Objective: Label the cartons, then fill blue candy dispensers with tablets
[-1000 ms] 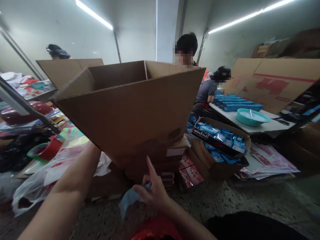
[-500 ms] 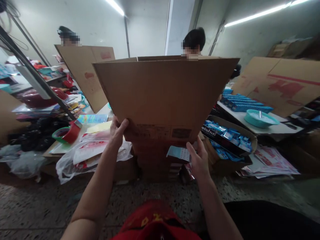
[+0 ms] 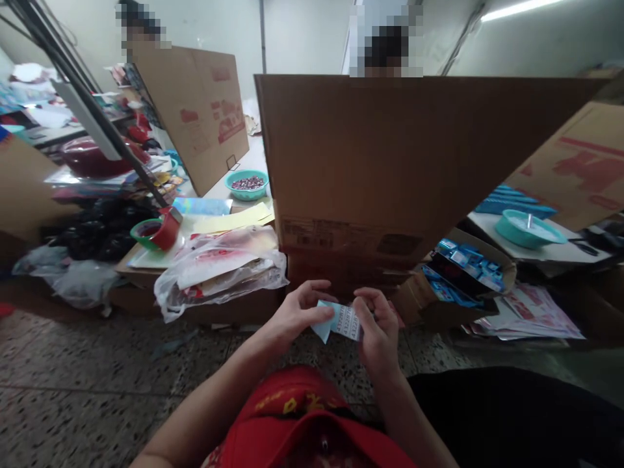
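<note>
Between my two hands is a small light-blue sheet of number labels (image 3: 345, 321), its white stickers printed with digits. My right hand (image 3: 377, 328) pinches its right end. The thumb of my left hand (image 3: 305, 312) lies on the blue left part, with the fingers behind it, so the sheet is gripped from both sides. Its left corner hangs down, bent. Just beyond my hands stands a large brown cardboard box (image 3: 380, 156) with a tall raised flap and dark print low on its face. Neither hand touches the box.
Left of the box lie a plastic bag of papers (image 3: 229, 266) and a red tape dispenser (image 3: 169, 229). A teal bowl (image 3: 247, 185) holds small dark pieces. At right are a carton of blue packets (image 3: 470, 260) and another teal bowl (image 3: 529, 231). Two people are behind the boxes.
My left hand has let go of the box's lower left edge and moved right to the label sheet. My right hand has drawn the sheet back from the box. The view has shifted.
</note>
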Demonstrator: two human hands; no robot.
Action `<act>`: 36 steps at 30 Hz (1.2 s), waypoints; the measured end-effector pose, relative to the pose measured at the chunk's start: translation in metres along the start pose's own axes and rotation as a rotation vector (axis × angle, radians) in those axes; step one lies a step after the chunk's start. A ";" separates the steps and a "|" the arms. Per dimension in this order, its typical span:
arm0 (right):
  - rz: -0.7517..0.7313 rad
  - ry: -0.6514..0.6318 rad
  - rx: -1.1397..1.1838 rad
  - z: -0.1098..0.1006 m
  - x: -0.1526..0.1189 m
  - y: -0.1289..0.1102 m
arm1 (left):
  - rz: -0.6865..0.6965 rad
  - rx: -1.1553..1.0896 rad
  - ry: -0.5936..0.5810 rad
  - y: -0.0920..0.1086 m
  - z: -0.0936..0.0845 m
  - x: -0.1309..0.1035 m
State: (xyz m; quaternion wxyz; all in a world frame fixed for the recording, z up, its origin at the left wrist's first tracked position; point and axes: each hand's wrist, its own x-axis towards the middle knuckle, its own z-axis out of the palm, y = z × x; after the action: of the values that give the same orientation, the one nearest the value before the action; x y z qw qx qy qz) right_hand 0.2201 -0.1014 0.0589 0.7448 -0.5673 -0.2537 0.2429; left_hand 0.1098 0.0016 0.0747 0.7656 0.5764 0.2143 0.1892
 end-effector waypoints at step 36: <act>0.122 -0.195 -0.342 0.054 -0.036 0.036 | 0.578 0.979 0.232 -0.023 -0.062 -0.037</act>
State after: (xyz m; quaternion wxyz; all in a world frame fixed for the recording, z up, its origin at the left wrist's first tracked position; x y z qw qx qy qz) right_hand 0.1552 -0.0774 0.0325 0.5935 -0.6735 -0.3275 0.2948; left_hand 0.0458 0.0255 0.0418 0.2985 0.8739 0.1934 0.3313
